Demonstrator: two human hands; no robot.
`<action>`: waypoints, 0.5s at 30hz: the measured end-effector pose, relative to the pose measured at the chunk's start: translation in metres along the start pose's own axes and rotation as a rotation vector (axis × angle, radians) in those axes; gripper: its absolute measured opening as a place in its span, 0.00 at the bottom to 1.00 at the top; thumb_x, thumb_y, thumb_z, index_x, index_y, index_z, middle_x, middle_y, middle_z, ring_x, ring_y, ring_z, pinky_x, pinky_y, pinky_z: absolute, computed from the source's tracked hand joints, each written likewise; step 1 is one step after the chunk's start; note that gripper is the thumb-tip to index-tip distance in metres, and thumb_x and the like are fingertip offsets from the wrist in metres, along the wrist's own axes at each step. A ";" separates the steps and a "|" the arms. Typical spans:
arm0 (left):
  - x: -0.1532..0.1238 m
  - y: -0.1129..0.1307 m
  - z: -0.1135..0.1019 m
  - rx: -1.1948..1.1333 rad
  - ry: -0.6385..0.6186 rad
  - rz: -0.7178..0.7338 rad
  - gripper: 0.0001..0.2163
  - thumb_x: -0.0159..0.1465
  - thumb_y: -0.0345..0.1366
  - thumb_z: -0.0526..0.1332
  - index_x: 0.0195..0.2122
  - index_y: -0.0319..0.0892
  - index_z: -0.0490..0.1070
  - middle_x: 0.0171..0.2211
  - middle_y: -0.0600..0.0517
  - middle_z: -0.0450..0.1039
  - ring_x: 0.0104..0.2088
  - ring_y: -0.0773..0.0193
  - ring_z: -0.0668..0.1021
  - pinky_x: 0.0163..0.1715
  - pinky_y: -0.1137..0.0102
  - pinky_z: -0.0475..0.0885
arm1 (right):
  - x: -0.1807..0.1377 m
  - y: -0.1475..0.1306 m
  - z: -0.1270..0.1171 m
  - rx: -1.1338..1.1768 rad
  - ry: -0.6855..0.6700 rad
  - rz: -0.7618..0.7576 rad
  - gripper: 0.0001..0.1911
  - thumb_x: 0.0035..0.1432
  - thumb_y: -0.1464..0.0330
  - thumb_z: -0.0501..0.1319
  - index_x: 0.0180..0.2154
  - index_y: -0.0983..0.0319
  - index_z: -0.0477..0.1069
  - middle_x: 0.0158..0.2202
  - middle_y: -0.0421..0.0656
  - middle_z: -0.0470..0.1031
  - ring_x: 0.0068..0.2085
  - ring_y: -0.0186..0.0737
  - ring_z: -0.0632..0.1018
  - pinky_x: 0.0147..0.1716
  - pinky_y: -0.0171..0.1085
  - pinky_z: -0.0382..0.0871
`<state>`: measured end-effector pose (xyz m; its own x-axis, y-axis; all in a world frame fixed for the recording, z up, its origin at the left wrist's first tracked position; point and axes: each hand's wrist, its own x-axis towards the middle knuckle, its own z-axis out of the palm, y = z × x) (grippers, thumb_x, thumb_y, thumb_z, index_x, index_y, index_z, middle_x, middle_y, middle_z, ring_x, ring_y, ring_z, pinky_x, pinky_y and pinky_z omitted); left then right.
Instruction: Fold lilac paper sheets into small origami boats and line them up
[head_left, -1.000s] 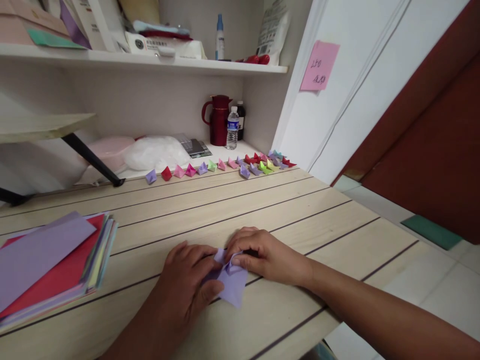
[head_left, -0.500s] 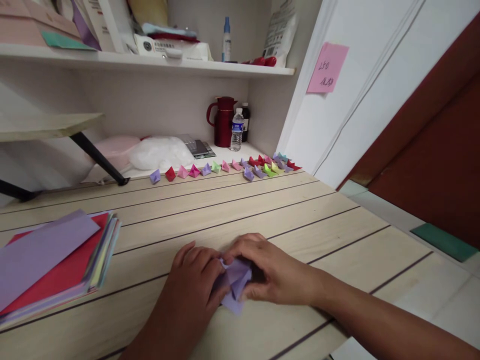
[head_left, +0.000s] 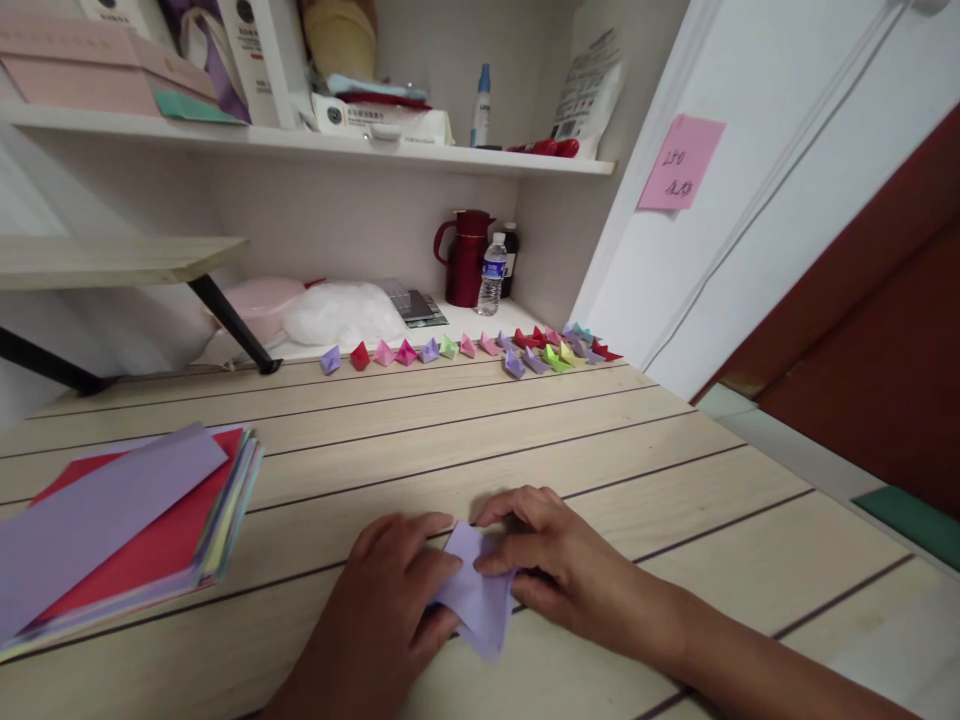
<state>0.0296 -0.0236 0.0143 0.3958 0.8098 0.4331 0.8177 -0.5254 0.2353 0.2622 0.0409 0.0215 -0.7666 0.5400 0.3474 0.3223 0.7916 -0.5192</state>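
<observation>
A folded lilac paper piece [head_left: 476, 598] lies on the wooden table [head_left: 465, 450] near its front edge. My left hand [head_left: 382, 605] presses on its left side, fingers curled over the paper with the thumb against its edge. My right hand [head_left: 551, 565] pinches the paper's upper right part between thumb and fingers. Both hands touch each other over the paper. A stack of coloured paper sheets [head_left: 120, 525], lilac on top of red, lies to the left. A row of small folded paper boats [head_left: 465, 348] in several colours stands along the table's far edge.
Behind the table, a low shelf holds a dark red jug [head_left: 466, 257], a water bottle [head_left: 492, 274], a white plastic bag [head_left: 341, 312] and a pink container [head_left: 259, 303]. An upper shelf [head_left: 315, 140] carries boxes and packets. A pink sticky note [head_left: 680, 162] hangs on the white wall at right.
The lilac paper was lifted and bunched between both hands half a second ago; now it lies flatter on the table under my fingers. The camera has tilted slightly down and right.
</observation>
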 end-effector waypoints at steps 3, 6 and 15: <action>-0.003 -0.002 0.001 0.016 0.036 -0.069 0.14 0.47 0.25 0.70 0.34 0.47 0.76 0.49 0.47 0.76 0.46 0.51 0.79 0.42 0.53 0.78 | 0.000 -0.003 0.000 0.000 -0.016 0.049 0.10 0.60 0.73 0.65 0.43 0.53 0.77 0.52 0.43 0.71 0.53 0.43 0.72 0.54 0.46 0.61; -0.007 -0.005 0.003 0.011 0.039 -0.108 0.12 0.48 0.26 0.69 0.32 0.48 0.75 0.50 0.48 0.75 0.47 0.50 0.78 0.41 0.52 0.78 | -0.001 -0.006 0.000 -0.004 -0.022 0.111 0.13 0.57 0.76 0.66 0.42 0.54 0.76 0.53 0.43 0.70 0.55 0.44 0.71 0.54 0.47 0.60; -0.009 -0.017 -0.003 0.180 0.016 0.163 0.06 0.61 0.32 0.61 0.37 0.51 0.73 0.48 0.53 0.76 0.45 0.61 0.79 0.46 0.59 0.75 | -0.006 -0.005 -0.006 -0.038 -0.006 0.111 0.06 0.60 0.72 0.65 0.38 0.55 0.75 0.57 0.44 0.66 0.57 0.48 0.69 0.55 0.49 0.62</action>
<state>0.0106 -0.0232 0.0091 0.5233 0.7130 0.4667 0.8053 -0.5928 0.0027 0.2684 0.0355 0.0274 -0.7286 0.6231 0.2845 0.4259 0.7374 -0.5242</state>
